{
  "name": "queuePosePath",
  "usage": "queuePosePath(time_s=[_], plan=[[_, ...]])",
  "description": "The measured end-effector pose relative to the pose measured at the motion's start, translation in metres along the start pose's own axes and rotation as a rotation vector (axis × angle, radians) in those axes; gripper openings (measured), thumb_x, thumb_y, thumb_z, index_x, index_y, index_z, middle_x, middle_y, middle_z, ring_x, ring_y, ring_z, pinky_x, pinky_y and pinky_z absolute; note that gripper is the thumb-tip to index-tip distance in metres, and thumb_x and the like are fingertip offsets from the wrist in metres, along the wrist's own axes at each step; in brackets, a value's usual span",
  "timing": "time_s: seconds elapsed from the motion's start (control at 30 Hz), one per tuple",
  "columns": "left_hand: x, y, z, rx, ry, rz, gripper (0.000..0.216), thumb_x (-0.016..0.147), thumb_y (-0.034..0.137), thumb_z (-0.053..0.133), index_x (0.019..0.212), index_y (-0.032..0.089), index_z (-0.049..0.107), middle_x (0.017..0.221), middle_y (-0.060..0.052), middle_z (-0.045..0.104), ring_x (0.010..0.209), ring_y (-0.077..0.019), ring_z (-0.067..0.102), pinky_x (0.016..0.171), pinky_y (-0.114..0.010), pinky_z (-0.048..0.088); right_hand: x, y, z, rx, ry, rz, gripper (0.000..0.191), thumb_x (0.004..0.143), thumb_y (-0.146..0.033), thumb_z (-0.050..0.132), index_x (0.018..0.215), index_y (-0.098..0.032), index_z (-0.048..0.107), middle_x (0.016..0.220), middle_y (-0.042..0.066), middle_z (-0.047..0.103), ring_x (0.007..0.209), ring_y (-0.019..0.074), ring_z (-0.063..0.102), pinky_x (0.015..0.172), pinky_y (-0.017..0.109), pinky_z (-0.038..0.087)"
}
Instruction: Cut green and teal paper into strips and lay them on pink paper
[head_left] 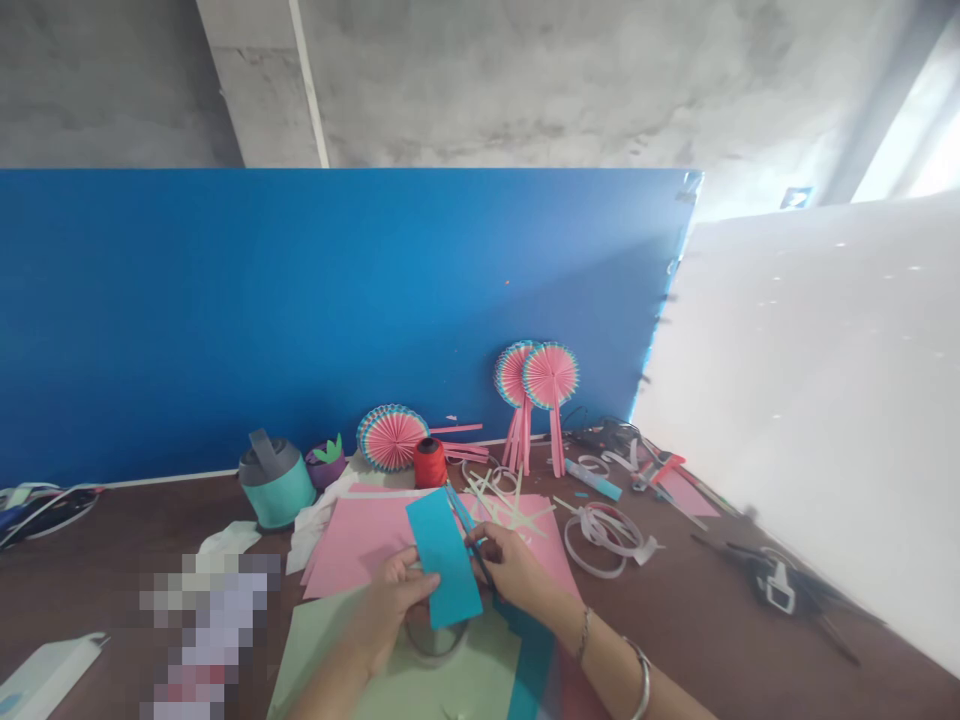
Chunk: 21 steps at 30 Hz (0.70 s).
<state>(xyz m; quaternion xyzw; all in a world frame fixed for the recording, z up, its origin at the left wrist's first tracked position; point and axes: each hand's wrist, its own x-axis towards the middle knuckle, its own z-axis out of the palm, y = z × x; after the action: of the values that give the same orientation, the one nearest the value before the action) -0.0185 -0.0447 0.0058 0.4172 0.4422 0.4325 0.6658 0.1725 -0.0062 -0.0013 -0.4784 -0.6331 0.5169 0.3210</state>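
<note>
1. The left hand (396, 592), at the lower centre of the frame, reaches up from the bottom edge and pinches a blue paper piece (444, 560) by its left edge, thumb across the front.
2. The right hand (514, 568) comes in from the lower right, two bracelets (640, 680) along its forearm, fingers curled around dark-handled scissors (481, 566), partly hidden.
3. The blue paper piece lies between the hands, tilted, its top leaning left; the scissors are just beside its right edge.
4. Below it, a tape ring (435, 658) shows over pale green sheets (322, 640); pink sheets (360, 540) spread behind, with pale strips (525, 515) scattered on them.
5. Farther up, near centre, a red spool (430, 470) stands beside a pink pleated fan (394, 440); two upright fans (551, 375) lean at a blue partition (300, 300).
6. On the brown bench (652, 630), a teal container (279, 497) stands left of centre and coiled white strips (611, 570) lie right.
</note>
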Motion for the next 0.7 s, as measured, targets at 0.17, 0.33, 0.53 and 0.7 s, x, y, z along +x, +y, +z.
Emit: queuePosePath(time_s=[0.17, 0.33, 0.53, 0.7], plan=[[0.003, 0.007, -0.008, -0.020, 0.185, 0.121, 0.045, 0.063, 0.047, 0.082, 0.093, 0.016, 0.069, 0.081, -0.009, 0.078, 0.073, -0.0246, 0.073, 0.067, -0.032, 0.055, -0.001, -0.001, 0.000, 0.012, -0.061, 0.050, 0.022, 0.078, -0.032, 0.062, 0.095, -0.019, 0.056, 0.055, -0.007, 0.053, 0.040, 0.0096, 0.047, 0.037, 0.020, 0.034], [0.003, 0.016, -0.016, -0.040, 0.415, 0.251, 0.045, 0.060, 0.047, 0.082, 0.091, 0.017, 0.066, 0.078, -0.005, 0.076, 0.073, -0.0230, 0.072, 0.066, -0.031, 0.054, -0.005, -0.003, -0.001, 0.059, -0.207, 0.091, 0.028, 0.073, -0.035, 0.069, 0.093, -0.019, 0.057, 0.059, -0.006, 0.059, 0.043, 0.0089, 0.051, 0.037, 0.018, 0.034], [0.004, 0.018, -0.018, -0.048, 0.475, 0.255, 0.047, 0.054, 0.047, 0.085, 0.085, 0.018, 0.065, 0.072, -0.004, 0.075, 0.068, -0.0218, 0.071, 0.064, -0.031, 0.054, -0.008, -0.005, 0.000, 0.080, -0.266, 0.114, 0.029, 0.069, -0.031, 0.073, 0.089, -0.018, 0.057, 0.055, -0.008, 0.055, 0.046, 0.0090, 0.054, 0.041, 0.017, 0.036], [0.003, 0.017, -0.015, -0.048, 0.431, 0.259, 0.047, 0.056, 0.049, 0.084, 0.086, 0.018, 0.065, 0.073, -0.005, 0.076, 0.069, -0.0227, 0.071, 0.066, -0.032, 0.055, -0.011, -0.012, 0.001, 0.033, -0.269, 0.109, 0.022, 0.072, -0.026, 0.070, 0.088, -0.018, 0.057, 0.052, -0.008, 0.053, 0.046, 0.0095, 0.054, 0.041, 0.017, 0.034]])
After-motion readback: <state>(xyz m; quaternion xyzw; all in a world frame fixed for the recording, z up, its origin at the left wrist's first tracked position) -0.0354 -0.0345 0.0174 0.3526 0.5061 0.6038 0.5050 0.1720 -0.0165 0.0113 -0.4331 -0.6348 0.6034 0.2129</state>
